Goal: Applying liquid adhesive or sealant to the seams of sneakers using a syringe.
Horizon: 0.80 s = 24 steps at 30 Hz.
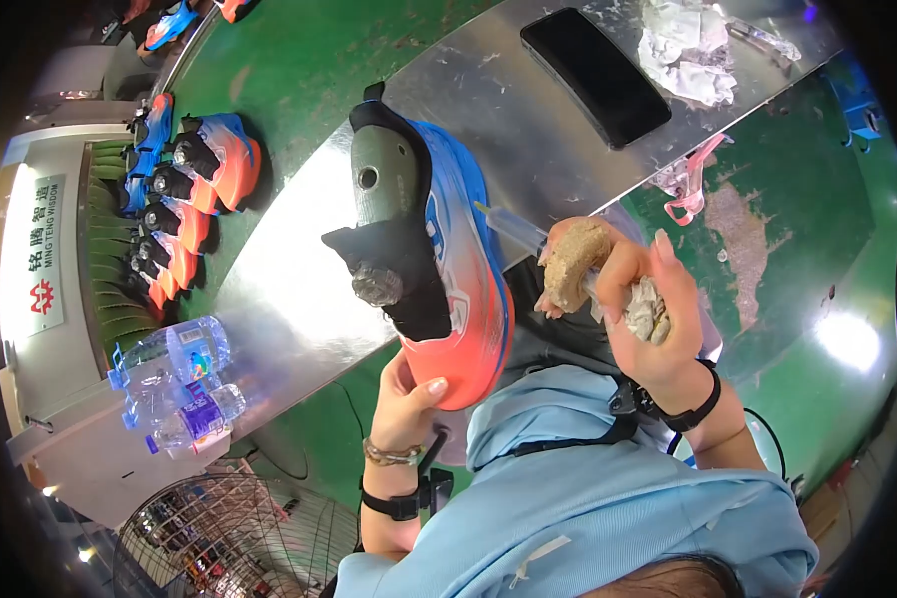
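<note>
A running shoe (456, 371), coral at the toe and blue toward the heel, is held over the near edge of the metal table. A grey-green shoe last (384, 184) fills its black collar, and black material wrapped in clear film bulges from the tongue area. My left hand (406, 402) is closed around the toe. To the right of the shoe, my right hand (648, 299) grips a curved, rough tan lump (576, 264), with crumpled whitish paper (647, 311) in the palm. From the same hand a clear tube with a yellow tip (513, 227) points toward the shoe's side.
Several similar shoes (231, 164) stand along a green conveyor at the left. Plastic bottles (194, 349) are at the table's left end, above a wire-cage fan (234, 538). A black phone (593, 75) and crumpled tissue (686, 50) lie on the metal table (468, 75). Pink plastic (693, 184) hangs at its edge.
</note>
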Motion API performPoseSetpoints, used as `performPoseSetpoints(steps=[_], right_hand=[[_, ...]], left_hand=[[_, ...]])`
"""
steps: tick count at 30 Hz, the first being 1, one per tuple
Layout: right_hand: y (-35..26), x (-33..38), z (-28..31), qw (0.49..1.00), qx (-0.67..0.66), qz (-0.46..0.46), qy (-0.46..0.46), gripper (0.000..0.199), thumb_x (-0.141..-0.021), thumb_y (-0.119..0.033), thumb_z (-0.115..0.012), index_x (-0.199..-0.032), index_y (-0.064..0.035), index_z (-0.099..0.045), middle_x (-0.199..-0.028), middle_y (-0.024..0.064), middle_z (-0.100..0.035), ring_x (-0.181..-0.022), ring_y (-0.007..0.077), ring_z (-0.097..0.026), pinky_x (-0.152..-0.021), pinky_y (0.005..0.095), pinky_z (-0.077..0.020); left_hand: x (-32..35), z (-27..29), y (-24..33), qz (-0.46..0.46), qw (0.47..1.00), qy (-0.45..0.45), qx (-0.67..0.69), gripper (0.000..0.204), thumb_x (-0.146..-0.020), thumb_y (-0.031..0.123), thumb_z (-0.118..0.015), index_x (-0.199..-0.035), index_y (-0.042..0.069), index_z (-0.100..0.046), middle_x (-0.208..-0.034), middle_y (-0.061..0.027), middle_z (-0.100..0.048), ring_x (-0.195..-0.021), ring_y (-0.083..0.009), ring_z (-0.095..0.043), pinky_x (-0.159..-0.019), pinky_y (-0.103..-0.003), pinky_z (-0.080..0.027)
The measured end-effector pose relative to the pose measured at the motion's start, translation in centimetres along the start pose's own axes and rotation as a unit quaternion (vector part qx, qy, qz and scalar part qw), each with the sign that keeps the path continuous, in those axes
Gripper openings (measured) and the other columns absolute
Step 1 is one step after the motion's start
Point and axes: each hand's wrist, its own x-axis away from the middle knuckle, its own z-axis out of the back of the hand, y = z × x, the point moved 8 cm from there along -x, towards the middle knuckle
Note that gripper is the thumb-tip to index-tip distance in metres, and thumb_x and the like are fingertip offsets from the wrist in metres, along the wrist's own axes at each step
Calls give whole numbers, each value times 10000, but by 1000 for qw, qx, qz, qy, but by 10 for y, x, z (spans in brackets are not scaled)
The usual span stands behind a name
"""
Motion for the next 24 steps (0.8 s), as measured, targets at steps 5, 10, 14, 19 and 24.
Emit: performPoseSetpoints(steps=[5, 10, 14, 19, 24], right_hand=[[-17, 6, -1, 998, -13, -34, 44, 543, -945, -336, -182, -628, 16, -447, -781, 205, -486, -686, 293, -512, -701, 363, -436], [-23, 28, -2, 993, -27, -100, 61, 632, -938, -413, -123, -629, 14, -472, -748, 184, -512, -715, 272, -516, -737, 331, -400], [-53, 55, 8, 988, 84, -126, 30, 723, -925, -495, -104, -585, 0, -505, -984, 288, -520, -723, 247, -514, -670, 306, -401], [-85, 52, -2, 993, 52, -29, 105, 714, -927, -503, -148, -590, -10, -539, -993, 335, -487, -712, 292, -532, -674, 313, -406], [-97, 51, -2, 987, 115, 32, 106, 662, -916, -520, -215, -633, -48, -583, -974, 319, -488, -757, 320, -556, -712, 389, -443]], left_hand=[[-12, -18, -9, -27, 998, -50, -5, 598, -692, 227, -704, -1142, -59, -433, -1065, -139, -568, -971, -211, -583, -839, -327, -471], [-25, -58, -17, -33, 978, -120, 165, 618, -679, 191, -723, -1176, -25, -425, -1097, -109, -553, -1020, -195, -547, -884, -334, -436], [-43, -97, -36, 65, 962, -165, 207, 799, -648, 326, -747, -1288, 72, -341, -1243, -112, -456, -1115, -250, -496, -945, -357, -417], [-76, -143, -25, 22, 935, -210, 286, 805, -640, 371, -771, -1293, 121, -370, -1380, -46, -327, -1216, -220, -400, -1056, -371, -305], [-96, -177, -4, -26, 911, -269, 310, 701, -706, 328, -727, -1276, 100, -389, -1384, -69, -322, -1255, -193, -345, -1103, -382, -210]])
